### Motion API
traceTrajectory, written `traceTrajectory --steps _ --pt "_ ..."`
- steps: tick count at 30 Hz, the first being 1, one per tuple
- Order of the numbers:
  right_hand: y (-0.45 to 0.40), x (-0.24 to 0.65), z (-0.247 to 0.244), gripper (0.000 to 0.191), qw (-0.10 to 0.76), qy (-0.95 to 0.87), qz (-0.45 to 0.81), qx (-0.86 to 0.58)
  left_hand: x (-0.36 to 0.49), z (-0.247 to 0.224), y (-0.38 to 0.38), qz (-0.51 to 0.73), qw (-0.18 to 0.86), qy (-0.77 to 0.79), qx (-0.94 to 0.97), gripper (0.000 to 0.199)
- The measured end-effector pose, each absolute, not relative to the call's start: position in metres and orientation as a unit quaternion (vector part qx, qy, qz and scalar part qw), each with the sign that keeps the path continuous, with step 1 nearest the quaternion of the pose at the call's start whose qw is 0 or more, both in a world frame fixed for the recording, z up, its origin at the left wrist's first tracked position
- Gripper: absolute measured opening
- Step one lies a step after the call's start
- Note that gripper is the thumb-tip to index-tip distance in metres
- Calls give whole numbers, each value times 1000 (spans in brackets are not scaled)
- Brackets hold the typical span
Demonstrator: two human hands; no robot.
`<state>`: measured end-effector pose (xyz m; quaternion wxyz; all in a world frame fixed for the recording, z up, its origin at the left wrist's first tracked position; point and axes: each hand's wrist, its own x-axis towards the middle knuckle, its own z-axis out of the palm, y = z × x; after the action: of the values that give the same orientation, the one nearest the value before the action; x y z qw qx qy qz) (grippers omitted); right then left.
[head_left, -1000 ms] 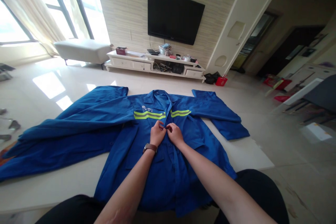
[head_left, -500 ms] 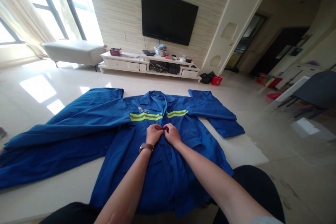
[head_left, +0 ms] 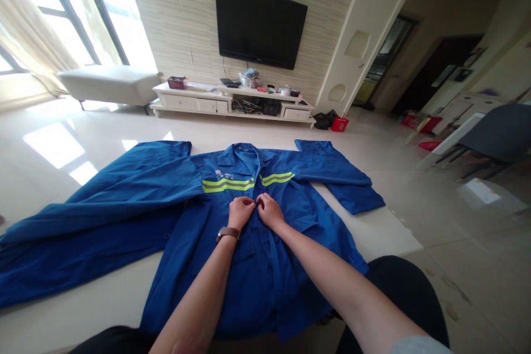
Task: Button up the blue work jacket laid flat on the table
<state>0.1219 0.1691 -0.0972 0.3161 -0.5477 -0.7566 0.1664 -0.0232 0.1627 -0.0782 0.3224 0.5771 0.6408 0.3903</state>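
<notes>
A blue jacket point(head_left: 166, 177) with yellow-green reflective bands across the chest lies front side up, its sleeves spread to both sides. My left hand point(head_left: 241, 212), with a brown-strapped watch on the wrist, pinches the front edge just below the bands. Right beside it, my right hand point(head_left: 269, 211) pinches the same front opening, the fingertips of both hands nearly touching. Whatever small part lies between the fingertips is hidden. A button shows on the placket below my hands. The collar is at the far end.
The jacket rests on a white table point(head_left: 390, 232). Beyond it stand a low white TV cabinet point(head_left: 191, 100), a grey-white bench point(head_left: 110, 86) and a red bucket point(head_left: 339, 124). A dark chair point(head_left: 500, 133) is at the right, and my knees are at the table's near edge.
The camera view has shifted slightly, so the room and jacket sit a little differently in the picture. Both hands remain pinched at the same place on the jacket front.
</notes>
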Motion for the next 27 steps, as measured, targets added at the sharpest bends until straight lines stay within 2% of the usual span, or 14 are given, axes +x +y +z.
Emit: traceTrajectory --steps 11,18,22,27 --pt "171 121 -100 15 309 -736 147 -584 -24 -75 166 364 374 655 547 22" --pt "170 119 -97 11 286 -731 127 -607 -27 -76 170 336 385 658 553 16" --pt "170 118 -96 13 276 -734 119 -609 -26 -84 171 330 370 654 572 11" --pt "169 119 -96 15 280 -738 114 -603 -23 -92 171 343 302 648 610 5"
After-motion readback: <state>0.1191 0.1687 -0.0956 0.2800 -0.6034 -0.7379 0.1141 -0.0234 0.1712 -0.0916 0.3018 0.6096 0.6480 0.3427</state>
